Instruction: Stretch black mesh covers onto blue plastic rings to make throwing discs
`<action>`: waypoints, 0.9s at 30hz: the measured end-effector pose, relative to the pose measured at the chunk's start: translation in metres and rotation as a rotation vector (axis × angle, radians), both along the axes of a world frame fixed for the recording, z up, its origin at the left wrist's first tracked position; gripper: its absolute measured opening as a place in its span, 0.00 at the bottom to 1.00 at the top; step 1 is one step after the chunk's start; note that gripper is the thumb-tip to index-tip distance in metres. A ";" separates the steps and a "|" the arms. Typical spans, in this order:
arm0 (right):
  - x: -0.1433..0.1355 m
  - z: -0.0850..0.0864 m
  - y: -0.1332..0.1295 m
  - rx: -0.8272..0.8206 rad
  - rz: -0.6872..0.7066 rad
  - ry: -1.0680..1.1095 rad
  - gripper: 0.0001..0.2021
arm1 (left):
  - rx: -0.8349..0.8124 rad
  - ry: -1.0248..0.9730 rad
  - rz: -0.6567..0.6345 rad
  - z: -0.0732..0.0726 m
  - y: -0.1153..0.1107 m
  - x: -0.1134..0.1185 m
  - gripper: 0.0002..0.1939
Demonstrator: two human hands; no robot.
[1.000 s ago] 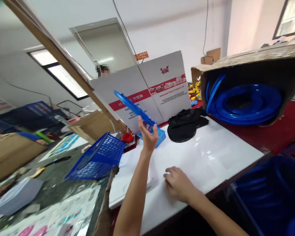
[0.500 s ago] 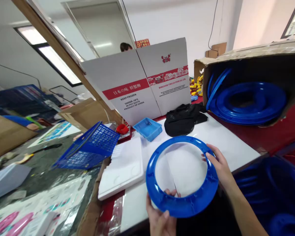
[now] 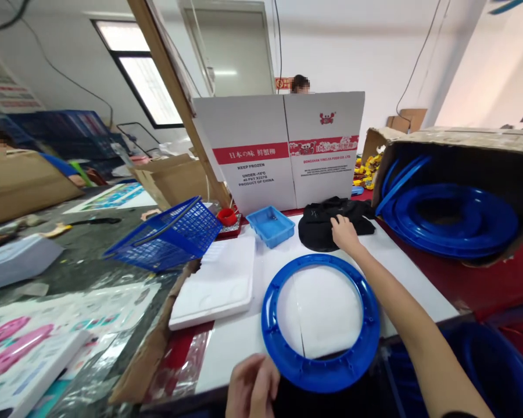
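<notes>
A blue plastic ring [image 3: 272, 316] lies on the white work surface at the near edge, ribbed side up. Beside its lower left rim is my left hand [image 3: 253, 386], fingers curled in, with nothing seen in them. My right hand [image 3: 345, 233] reaches past the ring's right side to a crumpled black cloth [image 3: 318, 229]. Its fingers are bent down onto the cloth and grip it; the fingertips are partly hidden. Just left of the cloth stands a light blue tray [image 3: 271, 226].
A cardboard box [image 3: 444, 136] at right holds several blue rings [image 3: 453, 217]. A printed white carton panel [image 3: 261, 157] stands at the back. At left are a white foam block [image 3: 218, 284], a tilted blue basket [image 3: 169, 238] and a red cup [image 3: 227, 217]. Someone's head shows behind the panel.
Both hands have let go of the blue ring, which now rests on the surface. My right hand has moved forward onto the black cloth; my left has drawn back to the lower left.
</notes>
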State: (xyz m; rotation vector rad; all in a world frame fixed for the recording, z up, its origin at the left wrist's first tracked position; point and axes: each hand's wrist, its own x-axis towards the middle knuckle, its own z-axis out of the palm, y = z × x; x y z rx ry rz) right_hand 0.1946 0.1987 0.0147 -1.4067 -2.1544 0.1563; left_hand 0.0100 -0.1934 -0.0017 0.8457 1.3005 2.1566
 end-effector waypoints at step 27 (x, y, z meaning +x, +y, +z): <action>0.045 -0.019 0.026 0.164 -0.040 0.166 0.12 | -0.189 1.188 -0.742 0.007 0.228 -0.076 0.13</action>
